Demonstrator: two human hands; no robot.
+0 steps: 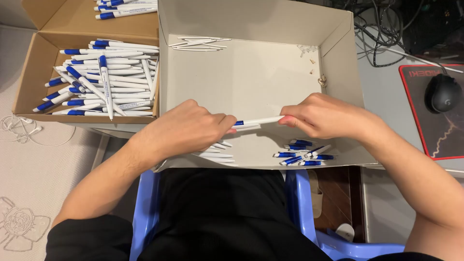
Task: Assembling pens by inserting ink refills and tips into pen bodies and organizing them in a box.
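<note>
Taking the white tray (pixel 251 77) as the landmark: to its left, touching its wall, stands a brown box (pixel 29 77) heaped with finished pens (pixel 104 82), white barrels with blue ends lying crosswise in a thick pile, and a few more lie on the flap behind it. Further left of the tray a thin white cable (pixel 19 129) curls on the cloth. Over the tray's near half the left hand (pixel 186 129) is closed around one end of a pen (pixel 258 121), fingers curled over it so that end is hidden; just under this hand, on the tray floor, lies a small group of white barrels (pixel 215 151). The pen itself spans the gap between the two hands, level, above the tray's near middle, a blue band showing beside the left fingertips. The right hand (pixel 326 116) pinches the pen's other end between thumb and fingers. Below it, at the tray's near right corner, lie the blue caps (pixel 303 155). At the tray's far wall sit some white refills (pixel 200 43) and, toward the far right, small springs (pixel 309 55). Right of the tray a black mouse (pixel 442 93) rests on its pad. Judging by the piles, most pens look done and only a handful of parts remain.
</note>
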